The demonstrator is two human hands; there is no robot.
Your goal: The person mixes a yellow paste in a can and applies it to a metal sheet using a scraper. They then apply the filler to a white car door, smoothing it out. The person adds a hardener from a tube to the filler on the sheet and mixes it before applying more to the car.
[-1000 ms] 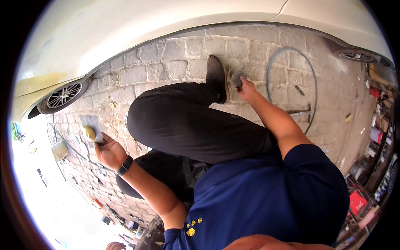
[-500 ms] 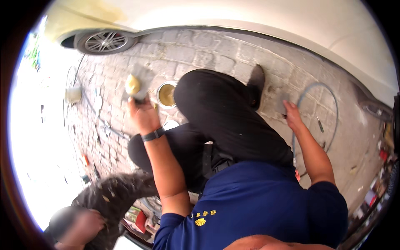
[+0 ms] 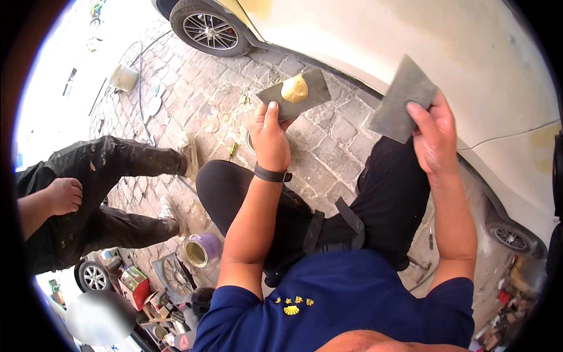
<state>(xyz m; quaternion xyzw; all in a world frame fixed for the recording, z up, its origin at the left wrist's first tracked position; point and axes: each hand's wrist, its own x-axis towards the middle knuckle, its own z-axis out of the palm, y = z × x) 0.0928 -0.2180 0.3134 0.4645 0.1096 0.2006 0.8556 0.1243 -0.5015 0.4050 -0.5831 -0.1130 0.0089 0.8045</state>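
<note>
My left hand (image 3: 271, 141) grips a grey rectangular plate (image 3: 316, 87) that carries a mound of pale yellow putty (image 3: 294, 89). Level with it on the right, my right hand (image 3: 434, 138) holds a flat grey spreader blade (image 3: 400, 85), thumb on its face; the two plates are apart. A white car panel (image 3: 352, 29) with yellowish patches rises beyond them, though I cannot tell whether the blade touches it. Below the left plate an open can (image 3: 250, 142) is mostly hidden by my wrist, and a yellow-handled tool (image 3: 233, 151) lies on the paving.
A co-worker (image 3: 99, 164) is at my left, one hand on a thigh. A purple can (image 3: 210, 249), a white bucket (image 3: 124, 77), a hose (image 3: 141, 100) and piled boxes (image 3: 135, 284) surround us on the paving (image 3: 322, 152). Car wheels (image 3: 208, 32) border the space.
My right hand has risen from low near my boot to the car's side, blade turned up. My left hand has moved rightward with the putty plate. The co-worker's legs have come into view.
</note>
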